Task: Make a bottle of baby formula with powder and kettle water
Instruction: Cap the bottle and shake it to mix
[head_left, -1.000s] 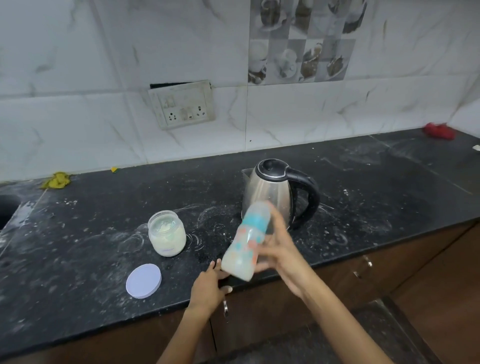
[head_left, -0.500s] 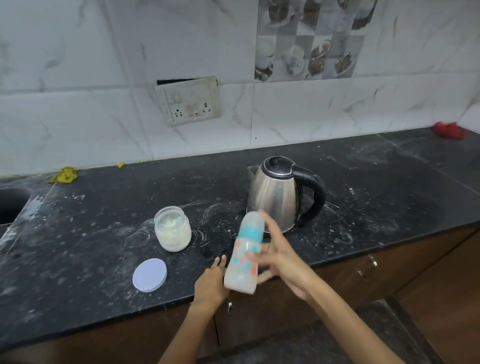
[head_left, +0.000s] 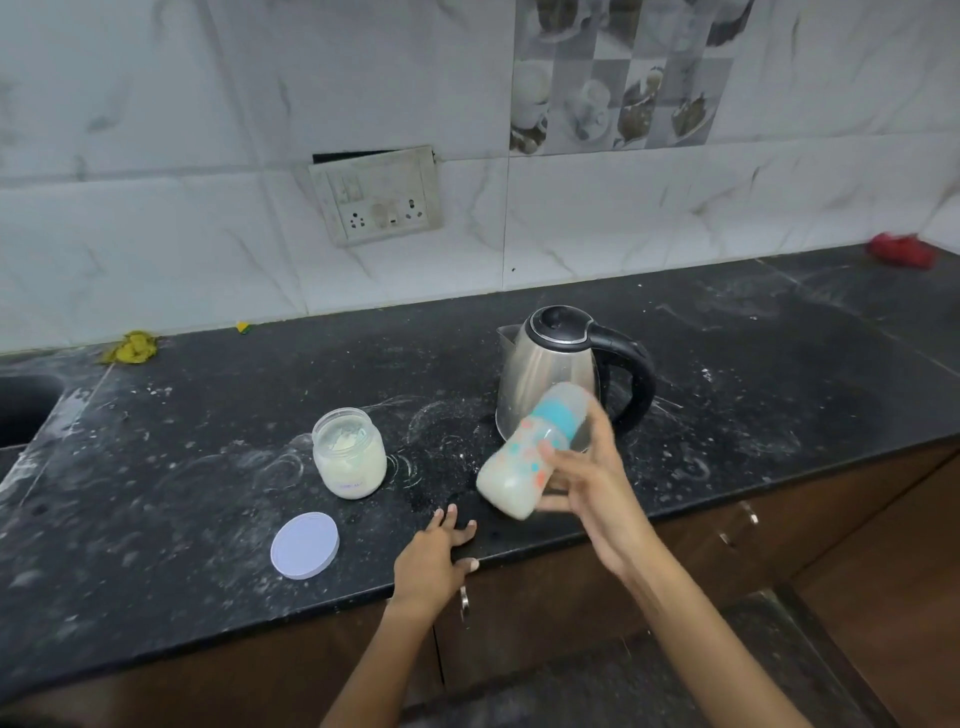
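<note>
Overhead, marble wall tiles (head_left: 156, 234) back a powder-dusted black countertop (head_left: 182, 493)

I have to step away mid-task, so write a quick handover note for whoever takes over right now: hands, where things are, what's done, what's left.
Right hand: grip closed on the baby bottle, held tilted above the countertop, capped end up and away, blurred as if being shaken; milky liquid inside.
Left hand: empty, resting flat on the counter's front edge.
Electric kettle: upright behind the bottle, lid shut.
Powder jar: open, left of the kettle; its lid lies flat nearer the front edge.
Done: powder and water appear to be in, bottle capped.
Left: finish mixing, set the bottle down, put the lid back on the jar.
</note>
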